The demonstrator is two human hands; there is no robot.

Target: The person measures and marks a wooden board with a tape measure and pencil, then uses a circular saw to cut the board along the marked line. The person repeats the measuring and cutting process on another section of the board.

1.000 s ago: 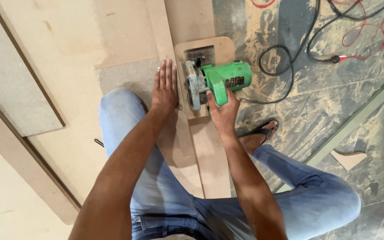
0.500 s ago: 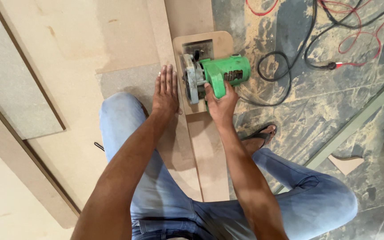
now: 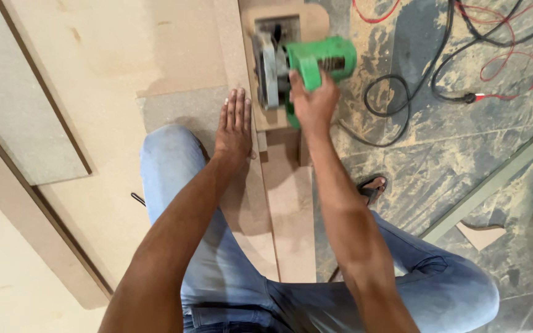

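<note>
My right hand grips the handle of a green circular saw that rides on a wooden base plate over a narrow strip of brown board. The saw's blade guard sits at the left edge of the motor, along a raised guide strip. My left hand lies flat, fingers together, on the board beside the guide strip, just left of the saw. My blue-jeaned left knee rests on the large board.
Large pale plywood sheets cover the left. Black and red power cables coil on the dusty floor at the upper right. My sandalled foot stands right of the strip. A long green-grey batten lies at the right.
The saw and my right hand have moved forward along the strip, away from me. My left hand stays flat on the board.
</note>
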